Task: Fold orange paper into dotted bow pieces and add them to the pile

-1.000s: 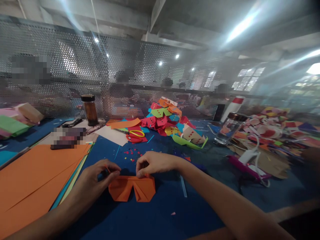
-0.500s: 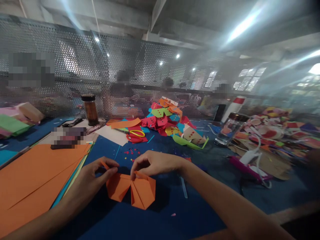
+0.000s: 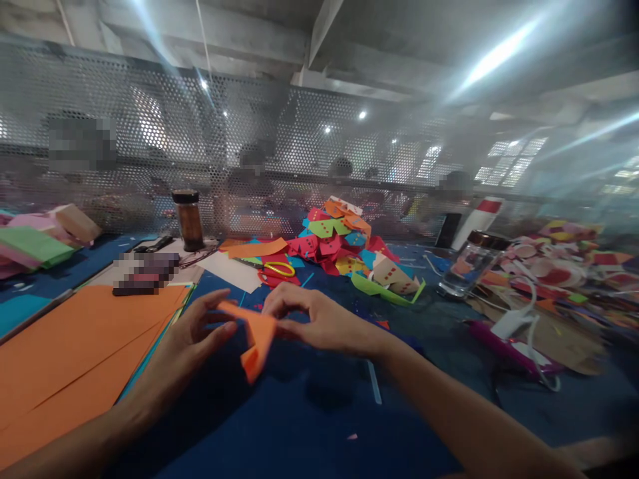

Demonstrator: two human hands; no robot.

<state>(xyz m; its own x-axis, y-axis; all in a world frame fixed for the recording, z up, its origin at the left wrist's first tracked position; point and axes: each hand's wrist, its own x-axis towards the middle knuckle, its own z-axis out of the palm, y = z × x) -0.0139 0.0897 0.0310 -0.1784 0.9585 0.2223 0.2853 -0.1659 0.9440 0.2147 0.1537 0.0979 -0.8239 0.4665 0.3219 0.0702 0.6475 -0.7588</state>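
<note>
My right hand [image 3: 319, 322] pinches an orange folded paper piece [image 3: 257, 339] at its right side, thumb and fingers closed on it. The piece is held above the blue table, turned nearly edge-on and blurred at its lower end. To its left is my left hand [image 3: 197, 339], thumb and fingers apart, with the paper's pointed left end close to its fingertips. Whether those fingertips touch the paper is hard to see. Beyond both hands lie scissors with yellow handles [image 3: 279, 269] on red paper.
On the left lies a stack of orange sheets [image 3: 90, 339] with a phone [image 3: 147, 273] at its far edge. A brown-filled jar [image 3: 190, 223] stands behind. A heap of coloured cut papers [image 3: 332, 233], a clear bottle [image 3: 469, 263] and a purple power strip [image 3: 514, 349] sit farther right.
The orange folded paper has been lifted and turned from facing me to nearly edge-on. My left fingers have spread from their pinch; my right hand still grips the paper. The view has shifted slightly.
</note>
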